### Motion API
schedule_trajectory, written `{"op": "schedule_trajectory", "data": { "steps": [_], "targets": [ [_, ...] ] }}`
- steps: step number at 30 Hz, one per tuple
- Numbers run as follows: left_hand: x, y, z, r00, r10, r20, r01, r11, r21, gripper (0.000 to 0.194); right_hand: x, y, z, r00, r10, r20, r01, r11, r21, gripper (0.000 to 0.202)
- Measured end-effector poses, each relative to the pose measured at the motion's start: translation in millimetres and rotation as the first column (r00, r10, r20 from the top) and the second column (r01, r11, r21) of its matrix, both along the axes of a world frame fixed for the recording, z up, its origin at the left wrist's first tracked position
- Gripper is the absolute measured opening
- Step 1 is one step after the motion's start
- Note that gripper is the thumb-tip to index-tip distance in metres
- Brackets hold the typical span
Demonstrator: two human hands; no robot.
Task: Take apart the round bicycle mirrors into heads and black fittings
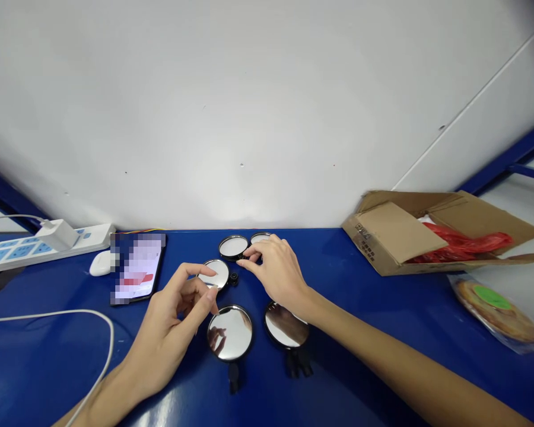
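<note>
Several small round mirrors with black rims and black clamp mounts lie on the blue table. My right hand (278, 267) reaches to the back, its thumb and fingers closed at the mount of a far round mirror (233, 245). Another back mirror (260, 238) is partly hidden behind that hand. My left hand (175, 320) hovers with thumb and fingers apart, holding nothing, and partly covers the left mirror (218, 273). In front lie the near mirror (230, 335), which reflects fingers, and the right mirror (287, 326), partly under my right wrist.
A phone (139, 270) and a white earbud case (101, 263) lie at the left, beside a power strip (40, 244) with a charger. A white cable (109, 338) crosses my left forearm. An open cardboard box (391, 237) and a wrapped round pastry (493, 311) are at the right.
</note>
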State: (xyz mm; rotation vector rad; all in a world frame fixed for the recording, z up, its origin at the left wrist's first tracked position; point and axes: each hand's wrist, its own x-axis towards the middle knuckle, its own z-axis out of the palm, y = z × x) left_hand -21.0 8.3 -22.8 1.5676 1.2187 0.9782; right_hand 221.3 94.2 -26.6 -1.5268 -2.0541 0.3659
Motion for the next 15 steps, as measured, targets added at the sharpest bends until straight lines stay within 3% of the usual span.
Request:
{"op": "schedule_trajectory", "data": {
  "steps": [6,8,13,15],
  "targets": [
    [-3,3,-2.1,0.992,-0.083,-0.1,0.088,0.995,0.046,0.03,21,-17,7.3,0.996,-0.043,-0.076,0.041,0.999,-0.031,0.007],
    [-3,3,-4.9,0.985,-0.11,-0.129,0.118,0.991,0.056,0.029,34,-26,12.5,0.994,-0.036,-0.106,0.032,0.999,-0.044,0.014],
    [-2,2,-9.7,0.965,-0.199,-0.173,0.21,0.977,0.044,0.029,64,-50,15.5,0.971,0.134,-0.197,-0.156,0.983,-0.096,0.016],
    [-1,1,-10.4,0.948,-0.241,-0.207,0.258,0.964,0.059,0.026,72,-58,12.2,0.967,0.2,-0.155,-0.214,0.973,-0.08,0.015]
  ]
}}
